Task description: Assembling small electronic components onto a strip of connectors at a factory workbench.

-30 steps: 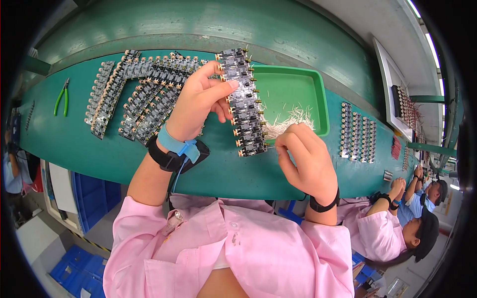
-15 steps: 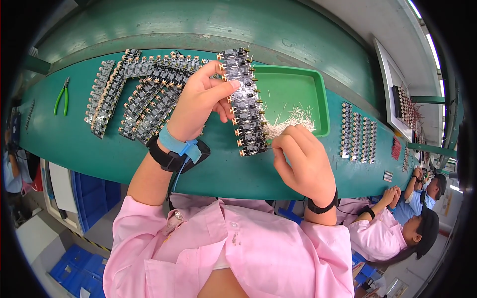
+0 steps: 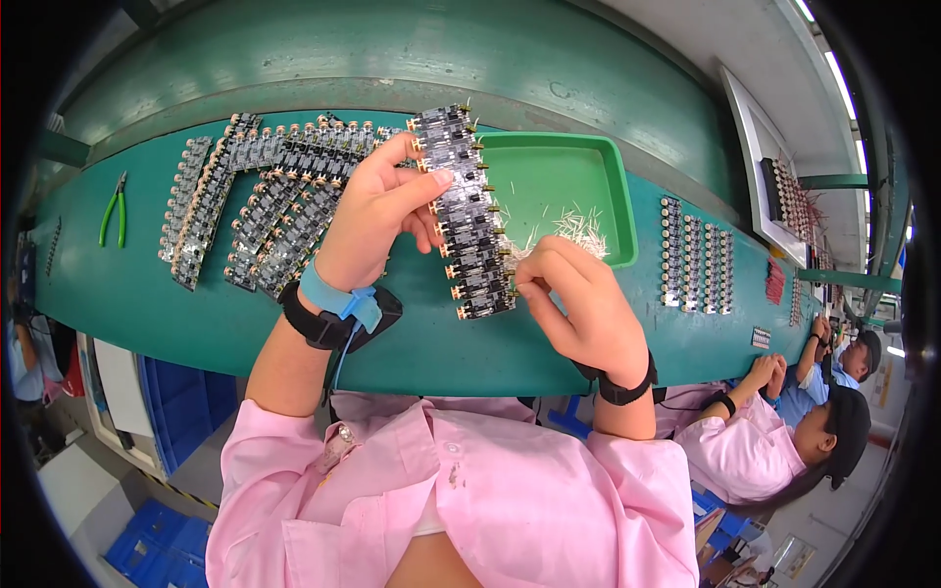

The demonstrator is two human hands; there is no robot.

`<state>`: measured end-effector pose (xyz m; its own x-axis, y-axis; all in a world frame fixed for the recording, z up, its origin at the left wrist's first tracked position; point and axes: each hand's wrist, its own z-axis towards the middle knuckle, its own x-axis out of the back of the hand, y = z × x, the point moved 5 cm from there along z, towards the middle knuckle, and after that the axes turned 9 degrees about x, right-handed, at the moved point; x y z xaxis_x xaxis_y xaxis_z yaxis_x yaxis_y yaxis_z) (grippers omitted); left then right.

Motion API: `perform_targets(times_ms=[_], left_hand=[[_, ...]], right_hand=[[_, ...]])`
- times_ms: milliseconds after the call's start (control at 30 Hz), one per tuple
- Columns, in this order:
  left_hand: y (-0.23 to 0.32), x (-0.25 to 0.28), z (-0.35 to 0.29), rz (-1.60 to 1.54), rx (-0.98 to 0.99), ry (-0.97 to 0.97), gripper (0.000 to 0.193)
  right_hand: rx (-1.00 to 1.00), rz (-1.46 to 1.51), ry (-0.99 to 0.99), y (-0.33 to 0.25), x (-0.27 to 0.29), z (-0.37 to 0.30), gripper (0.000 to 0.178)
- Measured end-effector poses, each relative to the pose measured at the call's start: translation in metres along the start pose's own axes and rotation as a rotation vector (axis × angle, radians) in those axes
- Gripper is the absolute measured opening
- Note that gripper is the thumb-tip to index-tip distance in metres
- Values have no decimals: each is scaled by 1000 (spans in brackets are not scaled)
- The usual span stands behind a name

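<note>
My left hand (image 3: 377,206) grips a long strip of small circuit boards (image 3: 469,230) by its left edge, thumb on the face. The strip is held above the table, nearly upright in the view, with copper-coloured round parts along its left side and small pins along its right. My right hand (image 3: 578,304) is closed in a pinch at the strip's lower right edge; whatever sits between thumb and fingers is too small to make out. Behind the strip and right hand lies a green tray (image 3: 619,196) with a pile of thin white pieces (image 3: 578,231), partly hidden.
Several more board strips (image 3: 201,218) lie overlapping at the left. Green-handled cutters (image 3: 115,211) rest farther left on the green table (image 3: 127,284). Short board strips (image 3: 694,260) stand in rows right of the tray. Co-workers (image 3: 774,436) sit along the bench at the right.
My right hand has moved up and closer to the strip's right edge, still pinched. The left hand keeps its grip on the strip. The whole view has shifted slightly.
</note>
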<state>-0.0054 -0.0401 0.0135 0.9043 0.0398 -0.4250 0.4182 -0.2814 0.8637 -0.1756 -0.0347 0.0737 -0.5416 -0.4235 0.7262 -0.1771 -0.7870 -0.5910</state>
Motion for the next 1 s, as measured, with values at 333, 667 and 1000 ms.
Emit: perform_targets(times_ms=[333,667,1000], left_hand=[[-1,2,3,-35,15,33,20],[1,-3,-1,-52,5,18,19],[-4,10,4,-147,-101,194,16]], right_hand=[[11,51,109,9,6,-5,15],[-141,-338,291,64,7,-15,19],[-541,842,531,53,-17,-33,13]])
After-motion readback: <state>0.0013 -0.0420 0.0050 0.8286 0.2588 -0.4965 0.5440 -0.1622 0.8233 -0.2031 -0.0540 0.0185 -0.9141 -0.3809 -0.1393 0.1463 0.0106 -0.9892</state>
